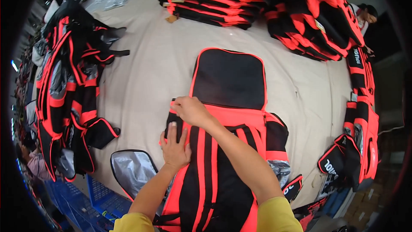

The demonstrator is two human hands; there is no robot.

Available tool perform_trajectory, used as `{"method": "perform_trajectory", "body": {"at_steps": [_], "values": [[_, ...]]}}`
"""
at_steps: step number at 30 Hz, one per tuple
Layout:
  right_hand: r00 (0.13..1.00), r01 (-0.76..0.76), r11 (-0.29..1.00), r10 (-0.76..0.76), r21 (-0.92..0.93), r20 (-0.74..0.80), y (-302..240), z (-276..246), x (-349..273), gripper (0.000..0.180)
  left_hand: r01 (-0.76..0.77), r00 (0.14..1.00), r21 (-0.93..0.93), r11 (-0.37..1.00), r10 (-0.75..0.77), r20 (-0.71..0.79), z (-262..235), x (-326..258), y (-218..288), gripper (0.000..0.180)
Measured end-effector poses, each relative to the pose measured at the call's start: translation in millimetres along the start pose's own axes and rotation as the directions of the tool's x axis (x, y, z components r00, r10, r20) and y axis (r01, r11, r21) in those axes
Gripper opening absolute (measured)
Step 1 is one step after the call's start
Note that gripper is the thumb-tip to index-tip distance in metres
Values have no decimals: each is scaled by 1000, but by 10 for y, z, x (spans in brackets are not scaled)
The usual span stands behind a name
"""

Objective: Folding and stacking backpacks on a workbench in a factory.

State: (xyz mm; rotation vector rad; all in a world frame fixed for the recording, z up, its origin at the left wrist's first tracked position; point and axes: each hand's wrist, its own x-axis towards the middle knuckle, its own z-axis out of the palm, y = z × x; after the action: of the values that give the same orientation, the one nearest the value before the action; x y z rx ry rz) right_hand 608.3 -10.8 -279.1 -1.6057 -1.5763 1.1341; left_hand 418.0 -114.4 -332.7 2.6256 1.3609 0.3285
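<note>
A black and coral-red backpack [231,163] lies in front of me with its straps facing up. Its square black flap [228,79], edged in coral, is folded open away from me. My right hand [191,111] reaches across to the bag's upper left corner, its fingers closed in a pinch on the edge there; the exact bit pinched is partly hidden. Just below it, my left hand [176,149] rests with fingers spread on the bag's left side, by a black side pocket. A silver-lined pocket flap [134,169] lies spread out at the bag's lower left.
Stacked bags [219,0] stand at the far side of the cloth-covered table [141,60], with another heap [313,21] at far right. More bags hang over the left [64,90] and right [362,116] edges. A blue plastic crate [103,195] stands lower left. Another person [365,17] is far right.
</note>
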Motion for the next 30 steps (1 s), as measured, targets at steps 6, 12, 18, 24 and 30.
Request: {"method": "perform_trajectory", "body": {"at_steps": [6, 12, 18, 24, 30], "values": [[524, -569, 771, 73, -285, -849, 998, -1806, -335, 39, -53, 999, -20, 998, 53, -9, -17, 115, 95, 65], [866, -222, 908, 351, 355, -356, 679, -1791, -1096, 32, -5, 1000, -4, 1000, 5, 3, -29, 32, -7, 65], [906, -243, 904, 341, 352, -251, 1470, -864, -2800, 7, 4, 999, 52, 999, -3, -33, 107, 33, -45, 46], [942, -46, 979, -25, -201, -336, 1312, -760, -2793, 7, -9, 996, 84, 996, 16, -89, 245, -72, -149, 41], [921, -133, 986, 162, 105, -354, 1464, -676, -2733, 9, -49, 989, 90, 995, 61, -136, 374, -96, -307, 37]]}}
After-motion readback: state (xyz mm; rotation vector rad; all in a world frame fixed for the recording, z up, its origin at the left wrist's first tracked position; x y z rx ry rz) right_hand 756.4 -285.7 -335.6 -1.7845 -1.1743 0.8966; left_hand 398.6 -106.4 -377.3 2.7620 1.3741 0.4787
